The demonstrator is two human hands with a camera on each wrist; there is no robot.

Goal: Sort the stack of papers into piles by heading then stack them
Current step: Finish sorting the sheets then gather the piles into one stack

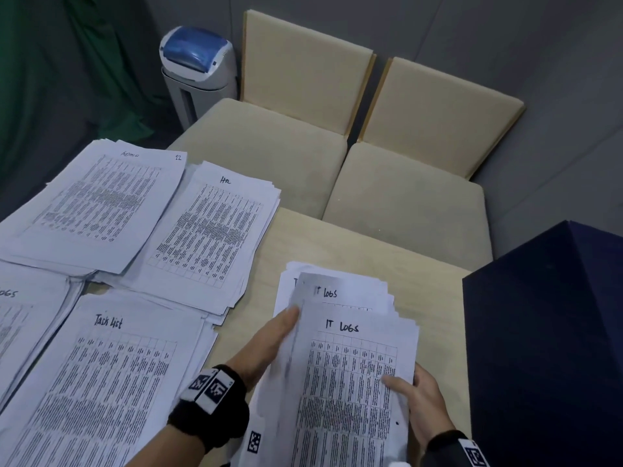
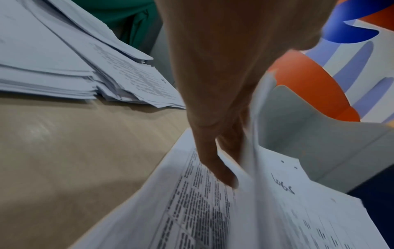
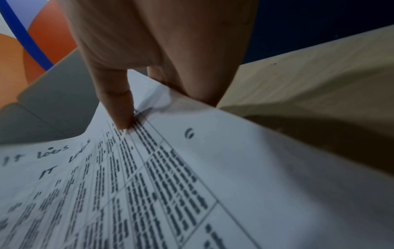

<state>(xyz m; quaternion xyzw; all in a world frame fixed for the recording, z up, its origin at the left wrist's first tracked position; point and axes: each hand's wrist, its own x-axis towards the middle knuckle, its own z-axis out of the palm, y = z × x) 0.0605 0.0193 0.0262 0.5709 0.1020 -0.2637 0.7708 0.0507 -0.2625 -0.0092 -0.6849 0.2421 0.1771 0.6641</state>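
The unsorted stack (image 1: 340, 298) lies at the table's right; its top sheet (image 1: 350, 392) is headed "IT Logs", like the sheet just beneath. My right hand (image 1: 404, 385) pinches this sheet's right edge, thumb (image 3: 123, 118) on the print and fingers underneath. My left hand (image 1: 279, 328) has its straight fingers (image 2: 221, 171) slid under the sheet's raised, blurred left edge (image 2: 253, 134). The sorted piles lie to the left: Admin (image 1: 97, 197), HR (image 1: 209, 230), Task List (image 1: 101, 382), and an IT Logs pile (image 1: 17, 332) cut by the left frame edge.
A dark blue box (image 1: 546, 332) stands right beside the stack. Two beige chairs (image 1: 269, 156) are pushed against the table's (image 1: 337, 247) far side. A white and blue machine (image 1: 199, 72) and green cloth (image 1: 50, 79) stand behind on the left.
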